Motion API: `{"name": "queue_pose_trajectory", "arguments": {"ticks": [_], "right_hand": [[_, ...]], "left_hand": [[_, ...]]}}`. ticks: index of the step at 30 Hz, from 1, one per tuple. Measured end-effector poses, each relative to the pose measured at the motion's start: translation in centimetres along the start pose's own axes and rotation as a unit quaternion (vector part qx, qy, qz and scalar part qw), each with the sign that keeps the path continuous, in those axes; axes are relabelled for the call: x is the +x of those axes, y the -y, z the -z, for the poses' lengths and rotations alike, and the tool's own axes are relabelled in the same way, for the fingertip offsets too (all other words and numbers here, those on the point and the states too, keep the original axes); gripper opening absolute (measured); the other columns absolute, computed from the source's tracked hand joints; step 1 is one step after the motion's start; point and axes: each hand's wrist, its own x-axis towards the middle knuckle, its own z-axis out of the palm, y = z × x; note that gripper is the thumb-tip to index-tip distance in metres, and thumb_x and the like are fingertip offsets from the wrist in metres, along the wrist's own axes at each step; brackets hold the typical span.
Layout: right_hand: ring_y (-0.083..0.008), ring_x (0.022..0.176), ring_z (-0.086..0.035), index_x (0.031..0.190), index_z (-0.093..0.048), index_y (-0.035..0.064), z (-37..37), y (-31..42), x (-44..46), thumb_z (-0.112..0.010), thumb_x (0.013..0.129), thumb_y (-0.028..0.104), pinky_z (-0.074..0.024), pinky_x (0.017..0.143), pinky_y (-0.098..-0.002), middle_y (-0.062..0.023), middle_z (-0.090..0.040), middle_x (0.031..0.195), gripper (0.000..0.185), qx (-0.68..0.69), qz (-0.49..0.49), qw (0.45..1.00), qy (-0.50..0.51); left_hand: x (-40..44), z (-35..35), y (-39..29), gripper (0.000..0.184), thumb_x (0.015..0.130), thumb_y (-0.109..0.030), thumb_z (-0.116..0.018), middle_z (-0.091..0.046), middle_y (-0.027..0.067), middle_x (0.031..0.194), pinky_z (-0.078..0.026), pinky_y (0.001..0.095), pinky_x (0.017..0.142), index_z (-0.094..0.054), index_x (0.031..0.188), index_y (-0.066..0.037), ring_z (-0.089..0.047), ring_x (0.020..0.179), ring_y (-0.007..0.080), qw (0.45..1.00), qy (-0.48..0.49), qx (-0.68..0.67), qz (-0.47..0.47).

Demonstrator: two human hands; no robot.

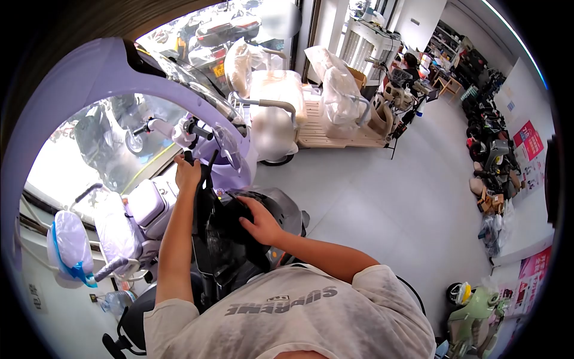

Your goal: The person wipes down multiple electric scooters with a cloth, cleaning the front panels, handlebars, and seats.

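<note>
A black electric scooter (209, 245) stands right in front of me, its glossy dark body close to my shirt. My left hand (188, 173) is closed around its handlebar grip (189, 157), arm stretched forward. Lower and to the right, my right hand (263, 224) has its thumb and fingers around the edge of a black panel (234, 216) on the scooter's front. Its fingertips are partly hidden against the dark surface. Just beyond the scooter's bars are a lilac scooter's handlebar (197, 129) and its large curved lilac frame (78, 78).
A beige scooter (341, 134) with plastic-wrapped seats stands ahead, beside an air cooler (369, 51). Lilac wrapped seats (116, 224) are at left. Parts line the right wall (493, 155); a green scooter (475, 317) stands at lower right. Grey floor (394, 209) lies between. A person sits far back.
</note>
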Motion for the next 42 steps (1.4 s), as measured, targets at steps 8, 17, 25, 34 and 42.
{"name": "queue_pose_trajectory", "arguments": {"ticks": [8,17,25,34,42], "right_hand": [[-0.0357,0.134,-0.052,0.149,-0.046,0.0018,-0.1,0.4,-0.1,-0.064,0.091,0.011,-0.0391,0.115,-0.0415,-0.0211,-0.055,0.144,0.061,0.014,-0.023,1.000,0.001],[-0.0367,0.132,-0.054,0.146,-0.048,0.0000,0.2,-0.2,0.3,-0.063,0.090,0.010,-0.0403,0.113,-0.0409,-0.0220,-0.056,0.141,0.059,0.005,-0.031,0.999,0.016],[-0.0257,0.129,-0.055,0.148,-0.045,-0.0029,0.0,-1.4,0.1,-0.056,0.095,0.007,-0.0388,0.113,-0.0363,-0.0167,-0.059,0.138,0.055,0.037,-0.033,0.998,0.034],[-0.0250,0.126,-0.057,0.147,-0.045,-0.0050,0.1,-0.8,0.6,-0.058,0.095,0.008,-0.0410,0.111,-0.0353,-0.0170,-0.058,0.139,0.055,0.104,-0.062,0.992,0.036],[-0.0260,0.128,-0.055,0.148,-0.046,-0.0027,1.5,-2.2,1.0,-0.061,0.099,0.014,-0.0401,0.111,-0.0361,-0.0171,-0.055,0.141,0.054,0.119,-0.050,0.989,0.068]], "left_hand": [[-7.6,-0.3,6.1,0.064,0.096,-0.039,-0.063,-0.059,0.0321,0.133,-0.045,0.0491,0.105,-0.045,0.142,0.001,-0.058,0.123,0.0476,0.985,-0.072,-0.146,-0.058],[-16.8,1.9,9.6,0.068,0.102,-0.047,-0.054,-0.057,0.0264,0.142,-0.042,0.0473,0.110,-0.043,0.150,0.000,-0.054,0.132,0.0430,0.990,-0.031,-0.118,-0.064],[-24.1,4.3,13.3,0.062,0.106,-0.033,-0.050,-0.043,0.0264,0.155,-0.038,0.0459,0.114,-0.034,0.158,-0.004,-0.045,0.139,0.0448,0.984,0.027,-0.126,-0.124],[-32.2,6.0,17.6,0.060,0.105,-0.025,-0.052,-0.040,0.0266,0.157,-0.037,0.0472,0.116,-0.034,0.160,-0.007,-0.045,0.138,0.0462,0.986,0.044,-0.074,-0.143],[-37.4,7.7,20.8,0.058,0.102,-0.023,-0.058,-0.055,0.0176,0.143,-0.044,0.0469,0.106,-0.042,0.154,-0.004,-0.055,0.122,0.0400,0.982,0.021,0.039,-0.182]]}}
